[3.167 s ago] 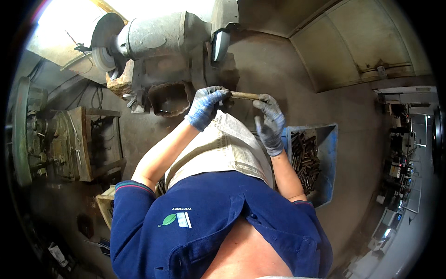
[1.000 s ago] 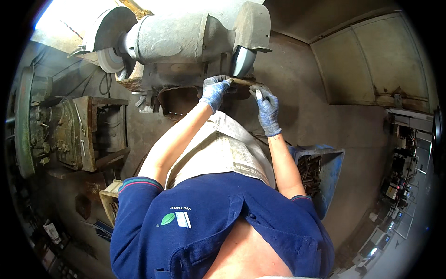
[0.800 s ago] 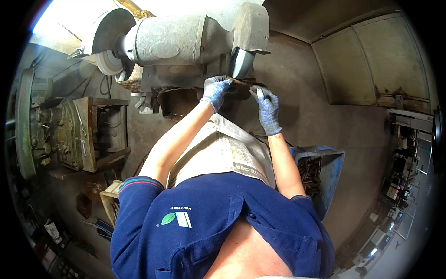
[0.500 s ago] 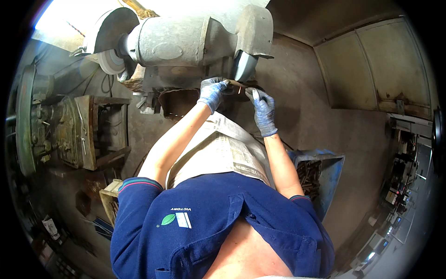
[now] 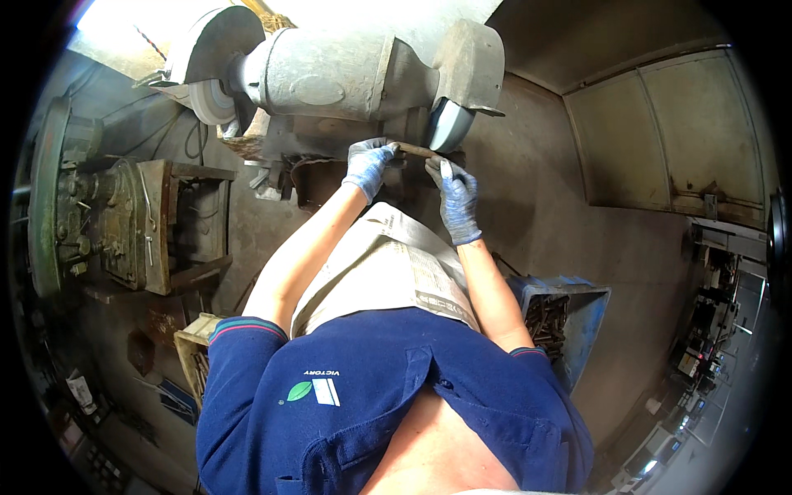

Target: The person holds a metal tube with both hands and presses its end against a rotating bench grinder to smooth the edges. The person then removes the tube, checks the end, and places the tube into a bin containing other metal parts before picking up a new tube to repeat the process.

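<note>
My left hand [image 5: 367,163] and my right hand [image 5: 454,196] both wear blue-and-grey work gloves. Between them they hold a thin brown metal rod [image 5: 414,150], its left end in my left fingers and its right end pinched in my right. The rod lies just below the right grinding wheel [image 5: 450,126] of a grey bench grinder [image 5: 326,76]; whether it touches the wheel I cannot tell. Newspaper [image 5: 388,268] covers my lap.
A blue bin [image 5: 587,326] of brown metal pieces stands by my right side, a pale crate [image 5: 191,338] by my left. The grinder's other wheel [image 5: 211,102] is at upper left. Greenish machinery [image 5: 107,223] stands farther left, a metal cabinet [image 5: 660,132] at right.
My right hand has moved left and slightly down, closer to my left hand. The rod now slants down to the right below the wheel. The whole view has shifted a little.
</note>
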{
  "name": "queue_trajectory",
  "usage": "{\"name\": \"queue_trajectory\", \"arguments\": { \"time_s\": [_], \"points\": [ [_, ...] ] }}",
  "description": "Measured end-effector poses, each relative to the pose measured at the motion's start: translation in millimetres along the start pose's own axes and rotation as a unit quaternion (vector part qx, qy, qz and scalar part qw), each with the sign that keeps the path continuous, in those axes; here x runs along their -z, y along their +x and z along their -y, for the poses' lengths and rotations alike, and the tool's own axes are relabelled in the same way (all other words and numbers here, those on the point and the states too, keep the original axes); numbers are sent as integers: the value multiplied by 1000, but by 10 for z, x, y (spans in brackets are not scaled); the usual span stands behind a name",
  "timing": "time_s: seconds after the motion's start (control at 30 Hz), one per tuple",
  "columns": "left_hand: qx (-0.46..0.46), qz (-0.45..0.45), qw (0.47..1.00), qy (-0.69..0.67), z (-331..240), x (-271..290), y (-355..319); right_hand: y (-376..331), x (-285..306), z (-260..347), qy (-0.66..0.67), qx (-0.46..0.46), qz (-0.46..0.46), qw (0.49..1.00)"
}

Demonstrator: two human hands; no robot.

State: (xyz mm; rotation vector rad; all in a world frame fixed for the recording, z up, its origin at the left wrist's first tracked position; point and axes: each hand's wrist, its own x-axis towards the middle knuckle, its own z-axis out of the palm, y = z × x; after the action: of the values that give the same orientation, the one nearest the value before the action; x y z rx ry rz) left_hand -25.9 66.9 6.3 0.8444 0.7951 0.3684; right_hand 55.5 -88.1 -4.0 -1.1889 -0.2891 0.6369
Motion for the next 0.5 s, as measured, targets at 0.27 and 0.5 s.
{"name": "queue_trajectory", "arguments": {
  "time_s": [0.27, 0.5],
  "points": [
    [-91, 101, 991, 4, -46, 301, -305, -407, -270, 364, -395, 310, 61, 862],
    [-110, 207, 972, -27, -236, 302, -741, -980, -470, 773, -435, 378, 51, 815]
  ]
}}
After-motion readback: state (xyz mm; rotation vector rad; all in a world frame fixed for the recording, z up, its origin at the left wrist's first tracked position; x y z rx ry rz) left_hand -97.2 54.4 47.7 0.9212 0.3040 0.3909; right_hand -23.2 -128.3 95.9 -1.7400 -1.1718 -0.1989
